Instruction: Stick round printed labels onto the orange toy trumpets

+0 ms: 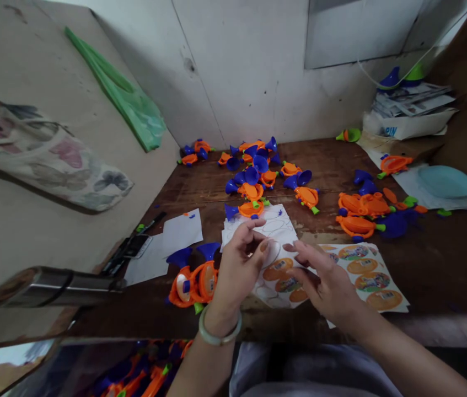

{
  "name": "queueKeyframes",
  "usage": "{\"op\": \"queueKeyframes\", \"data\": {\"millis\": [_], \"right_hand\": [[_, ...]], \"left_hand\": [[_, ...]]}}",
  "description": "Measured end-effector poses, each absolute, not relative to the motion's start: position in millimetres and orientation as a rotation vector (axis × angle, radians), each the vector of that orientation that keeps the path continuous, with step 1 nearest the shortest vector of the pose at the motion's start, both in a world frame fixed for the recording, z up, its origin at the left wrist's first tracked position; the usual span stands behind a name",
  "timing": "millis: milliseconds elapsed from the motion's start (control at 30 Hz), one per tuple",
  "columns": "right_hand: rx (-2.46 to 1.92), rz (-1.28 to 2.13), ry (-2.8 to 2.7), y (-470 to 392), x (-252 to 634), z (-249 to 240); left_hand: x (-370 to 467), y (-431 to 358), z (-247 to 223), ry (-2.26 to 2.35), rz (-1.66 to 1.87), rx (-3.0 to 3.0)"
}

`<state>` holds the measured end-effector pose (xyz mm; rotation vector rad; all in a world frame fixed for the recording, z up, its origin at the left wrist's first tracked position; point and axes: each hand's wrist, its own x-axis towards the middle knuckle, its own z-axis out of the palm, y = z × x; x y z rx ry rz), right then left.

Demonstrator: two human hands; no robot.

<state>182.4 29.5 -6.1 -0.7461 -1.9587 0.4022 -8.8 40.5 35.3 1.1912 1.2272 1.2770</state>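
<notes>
Where the front edge of the brown tabletop (283,324) is reached, a heap of orange and blue toy horns (155,381) is seen below it at the left, partly lost in shadow. Just above the edge, a pale green bangle (219,332) is worn on the left wrist. By the left hand (241,264), thumb and forefinger are curved toward each other, with a gap left between the tips; by the right hand (332,281), thumb and forefinger are held slightly parted. A sheet of oval stickers (289,284) is placed between the hands, under the fingertips; whether it or a sticker is pinched cannot be told. To its right, a second sticker sheet (368,270) is laid flat. Beside the left forearm, labelled toy horns (196,286) are set, and farther left a steel flask (57,286) is seen. Just beyond the hands, white sheets marked with oval outlines (280,221) are laid, backed by a scattered cluster of toy horns (252,191). Another group (363,204) is spread at the right, near a light blue tray (448,182). Farther back, papers are piled in a white carton (411,124).
</notes>
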Motion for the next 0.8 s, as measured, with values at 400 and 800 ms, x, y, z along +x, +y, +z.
{"op": "queueKeyframes", "data": {"millis": [400, 800], "right_hand": [[-0.865, 0.485, -1.883, 27, 180, -1], [-0.600, -0.029, -2.039, 45, 197, -16]], "left_hand": [[-10, 44, 33, 1.114, 1.148, 1.203], [-1, 52, 33, 1.208, 1.187, 1.005]]}}
